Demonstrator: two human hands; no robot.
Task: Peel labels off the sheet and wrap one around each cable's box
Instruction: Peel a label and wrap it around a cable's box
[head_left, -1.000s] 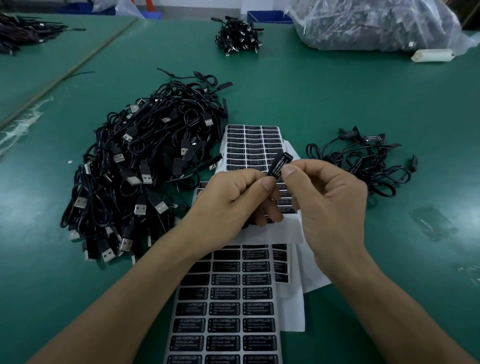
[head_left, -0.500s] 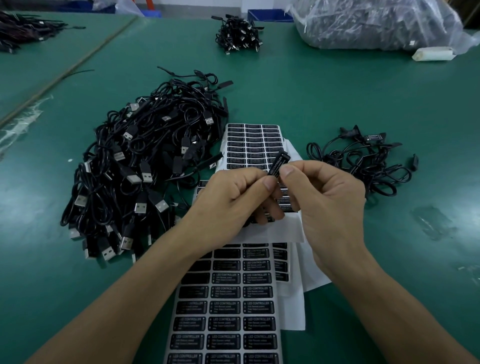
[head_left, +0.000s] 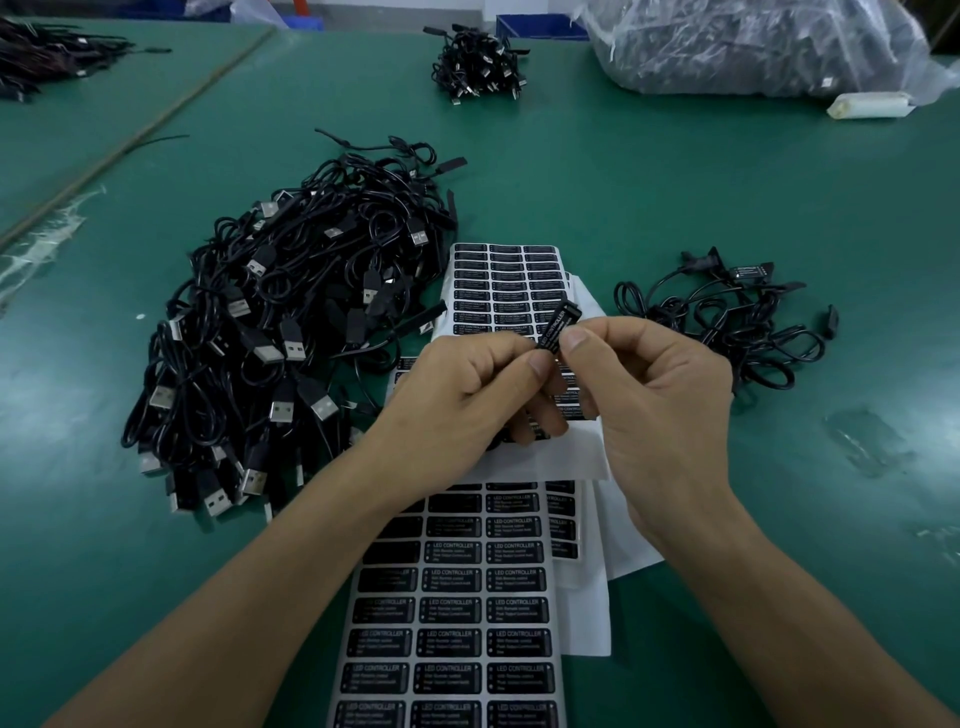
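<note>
Over the middle of the green table top (head_left: 649, 197), the person's left hand (head_left: 462, 397) and right hand (head_left: 662, 402) met thumb to thumb around a small black rectangular box (head_left: 557, 327) printed with white "LED CONTROLLER" lettering. Both hands were closed into pinches. The left thumb and forefinger nipped the box's lower end, and the right thumb and forefinger pressed its side just above. The other fingers of each hand curled in underneath. The box was tilted, and its free end jutted out of the grip toward one o'clock, clear of both palms and off the table. The hands hid whatever cable ran from it.

Directly under the hands, a long white sheet of black printed labels (head_left: 467, 623) ran toward six o'clock, overlapping blank white backing paper (head_left: 589, 618). A second label sheet (head_left: 498, 280) lay at twelve o'clock from the grip. At nine to ten o'clock sat a large tangled heap of black USB cables (head_left: 280, 332), touching that far sheet's edge. At three o'clock, apart from the hands, lay a smaller loose cluster of black cables (head_left: 727, 317). Far off at twelve o'clock stood a small bundle of cables (head_left: 480, 65). At one to two o'clock was a clear plastic bag of dark cables (head_left: 753, 47), with a white oblong object (head_left: 872, 104) beside it.
</note>
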